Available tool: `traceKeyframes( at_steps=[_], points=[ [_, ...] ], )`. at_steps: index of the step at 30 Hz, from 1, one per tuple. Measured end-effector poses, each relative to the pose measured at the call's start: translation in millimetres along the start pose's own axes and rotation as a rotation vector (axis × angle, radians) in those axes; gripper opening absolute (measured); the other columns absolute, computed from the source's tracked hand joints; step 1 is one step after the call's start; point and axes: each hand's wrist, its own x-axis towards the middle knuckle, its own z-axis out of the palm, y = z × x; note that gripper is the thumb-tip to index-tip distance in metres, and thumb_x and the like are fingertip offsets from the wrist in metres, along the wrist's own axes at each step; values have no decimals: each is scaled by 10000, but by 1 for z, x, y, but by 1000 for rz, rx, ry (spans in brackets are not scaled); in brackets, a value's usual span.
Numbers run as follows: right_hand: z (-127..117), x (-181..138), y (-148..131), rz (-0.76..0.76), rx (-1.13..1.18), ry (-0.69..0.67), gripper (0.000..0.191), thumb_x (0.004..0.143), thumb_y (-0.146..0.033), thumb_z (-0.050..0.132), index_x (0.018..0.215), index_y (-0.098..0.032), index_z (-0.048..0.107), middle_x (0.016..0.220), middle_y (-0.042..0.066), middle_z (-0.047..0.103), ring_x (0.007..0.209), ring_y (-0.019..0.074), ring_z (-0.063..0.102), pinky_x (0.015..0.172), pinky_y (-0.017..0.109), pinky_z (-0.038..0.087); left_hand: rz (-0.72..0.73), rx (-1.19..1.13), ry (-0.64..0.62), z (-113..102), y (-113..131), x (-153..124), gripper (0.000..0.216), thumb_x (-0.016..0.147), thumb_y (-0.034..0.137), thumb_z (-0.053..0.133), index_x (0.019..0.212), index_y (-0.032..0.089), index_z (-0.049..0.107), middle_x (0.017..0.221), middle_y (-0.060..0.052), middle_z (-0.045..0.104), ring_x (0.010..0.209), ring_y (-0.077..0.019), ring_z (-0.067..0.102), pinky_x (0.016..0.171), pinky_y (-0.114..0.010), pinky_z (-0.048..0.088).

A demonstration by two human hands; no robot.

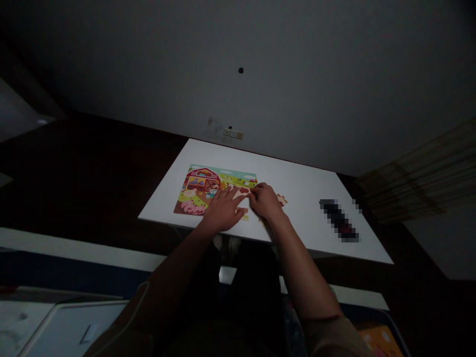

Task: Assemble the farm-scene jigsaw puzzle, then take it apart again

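Note:
A farm jigsaw puzzle [203, 183] with a red barn and pink pigs lies on the white table. My left hand [223, 210] rests on its lower right part, fingers spread and flat. At the puzzle's right edge, my right hand [266, 201] has thumb and fingers pinched on a puzzle piece [244, 191] with a brown-and-white cow pattern. How much of that piece is under my fingers is hidden. Just right of my right hand lies a loose puzzle piece [282, 200], partly covered. Another bit of puzzle [245, 214] shows beside my left thumb.
A dark pixelated object [339, 220] lies on the right side of the white table [297, 183]. The table's far edge meets a grey wall [167, 74] with a socket strip [233, 133]. An orange item [381, 341] is at the lower right, near my right arm.

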Motion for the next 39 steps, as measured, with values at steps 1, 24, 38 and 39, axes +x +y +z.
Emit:
traceKeyframes(
  at_steps=[1, 24, 38, 39],
  points=[
    [0, 0, -2, 11, 0, -1, 329, 1049, -242, 577, 1191, -160, 861, 1214, 212, 759, 1183, 342, 664, 1109, 446, 501, 3, 3, -4, 0, 0, 0, 604, 1105, 557, 451, 1665, 340, 522, 1799, -66, 395, 1665, -356, 342, 1371, -586, 234],
    [-11, -58, 33, 30, 21, -15, 306, 947, -359, 757, 1215, -213, 775, 1277, 177, 729, 1260, 352, 639, 1195, 505, 436, -8, 41, -43, -5, 3, 1, 590, 1116, 546, 434, 1641, 304, 550, 1803, -84, 385, 1677, -344, 323, 1369, -568, 241],
    [-18, -49, 8, 39, 40, -30, 372, 1030, -277, 639, 1362, -192, 785, 1297, 182, 738, 1235, 328, 669, 1135, 433, 459, -3, -16, 4, 3, -1, 1, 568, 1099, 529, 509, 1633, 342, 573, 1783, -64, 424, 1667, -365, 344, 1371, -597, 250],
    [-19, -49, 7, 34, 50, -30, 380, 1033, -273, 633, 1372, -206, 789, 1287, 179, 741, 1217, 324, 676, 1128, 433, 462, -2, -22, 5, 3, -1, 2, 570, 1099, 522, 514, 1642, 358, 561, 1785, -58, 422, 1669, -366, 340, 1372, -600, 247]
  ],
)
